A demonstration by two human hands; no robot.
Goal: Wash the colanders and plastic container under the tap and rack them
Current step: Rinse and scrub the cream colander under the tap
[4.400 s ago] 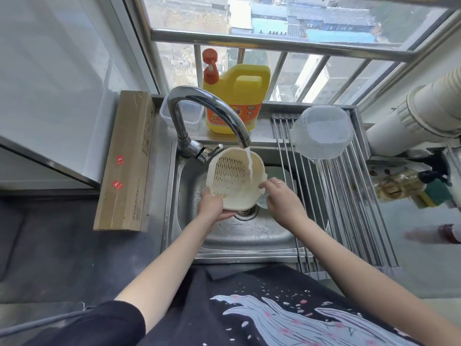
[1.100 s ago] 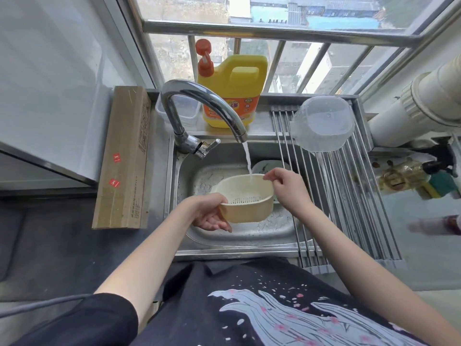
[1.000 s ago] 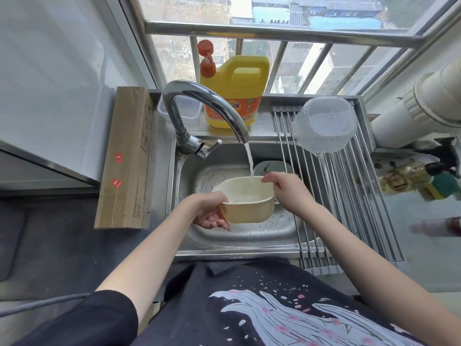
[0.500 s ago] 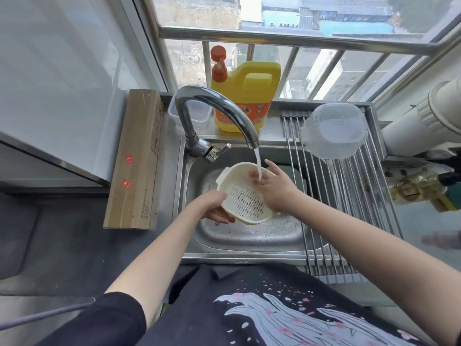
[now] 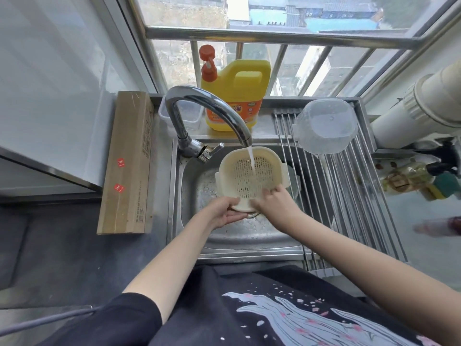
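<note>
Steel sink (image 5: 224, 236) below a barred window: a cream colander (image 5: 252, 178) tilts under the running tap (image 5: 209, 108). Left hand (image 5: 222, 213) grips its near rim at 7 o'clock; right hand (image 5: 274, 203) grips at 5. Clear plastic container (image 5: 324, 126) sits upturned on the rack (image 5: 349, 186) at 2 o'clock.

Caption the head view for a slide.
Both hands tilt a cream colander under the running tap over the sink.
</note>
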